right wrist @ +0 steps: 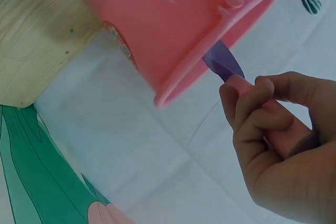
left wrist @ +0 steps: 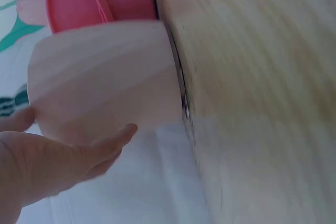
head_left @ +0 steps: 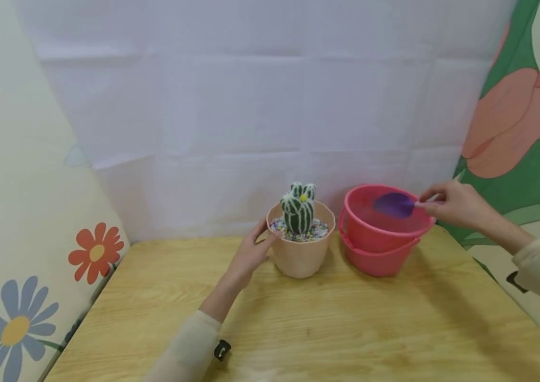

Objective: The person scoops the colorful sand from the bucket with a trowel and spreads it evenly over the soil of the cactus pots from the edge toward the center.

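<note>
A peach flower pot (head_left: 298, 259) stands upright on the table, holding a green-and-white striped cactus (head_left: 297, 215) with a small yellow flower. Colourful beads (head_left: 315, 229) surround the cactus's base. My left hand (head_left: 251, 254) rests against the pot's left side, one digit at the rim and fairly straight fingers along the wall (left wrist: 105, 87). My right hand (head_left: 456, 202) grips the pink handle (right wrist: 283, 129) of a small toy shovel. Its purple blade (head_left: 395, 205) is tilted down inside the mouth of a pink bucket (head_left: 380, 260). The bucket's inner bottom is hidden.
The pink bucket's handle (head_left: 370, 253) hangs down across its front. Pot and bucket stand side by side near the back edge of the wooden table (head_left: 308, 329). Behind them hangs a creased white cloth (head_left: 232, 106), with flower-patterned walls (head_left: 513, 122) at both sides.
</note>
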`<state>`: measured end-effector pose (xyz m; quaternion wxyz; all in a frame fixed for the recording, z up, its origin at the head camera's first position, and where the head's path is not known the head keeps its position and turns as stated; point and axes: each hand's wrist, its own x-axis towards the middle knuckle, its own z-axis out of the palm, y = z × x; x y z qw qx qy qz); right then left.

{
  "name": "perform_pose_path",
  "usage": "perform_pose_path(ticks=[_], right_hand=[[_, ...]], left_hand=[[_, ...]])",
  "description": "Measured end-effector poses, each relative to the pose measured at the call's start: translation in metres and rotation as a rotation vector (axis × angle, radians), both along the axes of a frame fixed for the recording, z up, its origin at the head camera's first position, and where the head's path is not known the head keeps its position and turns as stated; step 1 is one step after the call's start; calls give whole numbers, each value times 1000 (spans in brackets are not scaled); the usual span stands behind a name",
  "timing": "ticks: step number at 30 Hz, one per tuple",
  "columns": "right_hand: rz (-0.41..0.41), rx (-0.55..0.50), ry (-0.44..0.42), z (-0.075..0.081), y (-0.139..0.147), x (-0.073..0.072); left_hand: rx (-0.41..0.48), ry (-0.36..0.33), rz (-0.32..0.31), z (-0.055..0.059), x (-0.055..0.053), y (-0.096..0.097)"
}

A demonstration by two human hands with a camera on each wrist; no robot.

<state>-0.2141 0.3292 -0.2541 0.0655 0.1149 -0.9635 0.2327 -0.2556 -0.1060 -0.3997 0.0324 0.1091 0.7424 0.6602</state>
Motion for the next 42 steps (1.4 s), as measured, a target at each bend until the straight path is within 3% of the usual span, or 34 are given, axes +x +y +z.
perform_pose_path(ticks=[5, 12, 15, 18, 23, 31, 36, 42], right_hand=[[16, -2, 34, -11, -4, -3], [-13, -17, 44, -21, -6, -14], [-20, -34, 7, -25, -4, -22], [-31, -48, -16, -31, 2, -28], [-35, -65, 1, -45, 7, -36], [-84, 29, 19, -64, 12, -36], [-81, 15, 42, -66, 9, -34], [-83, 18, 102, -57, 5, -25]], left_hand=[[-214, 111, 14, 4, -3, -27], [-355, 277, 120, 19, -4, -56], [-429, 352, 153, 20, -3, -66], [-484, 403, 147, 16, -3, -73], [-525, 432, 141, 8, -2, -89], [-568, 421, 173, 7, -2, -113], [-581, 405, 176, 9, -2, -120], [-586, 393, 194, 10, 2, -126]])
